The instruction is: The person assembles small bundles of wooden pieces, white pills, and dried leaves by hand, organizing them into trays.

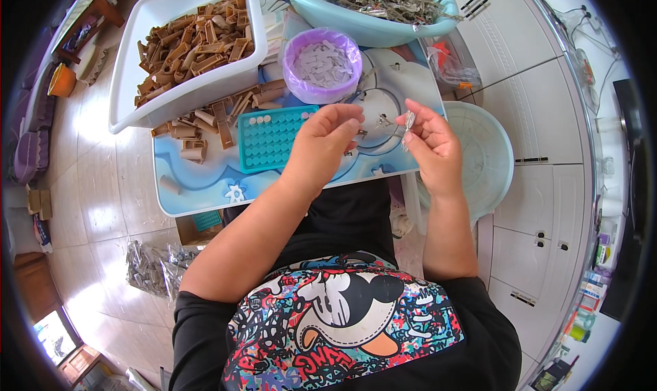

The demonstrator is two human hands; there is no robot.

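Note:
Between the thumb and fingers of my right hand (436, 148) is a small bundle of silvery wire (409, 123), held upright over the table's right side. My left hand (320, 143) is closed, thumb against fingertips, over the right edge of a teal tray (263, 160); what it pinches, if anything, is too small to make out. Round cells fill the tray, with a few white discs (260, 120) in its far left corner. Just beyond my hands stands a purple-lined bowl (290, 83) of pale grey strips (321, 64). Small metal bits (383, 119) lie between my hands.
A white bin (118, 110) of brown pieces (188, 52) stands far left; more brown pieces (224, 124) lie beside the tray. A light-blue tub (404, 36) of tangled wire bundles is at the back. Right of the patterned table (205, 198) sits a pale green basin (503, 151).

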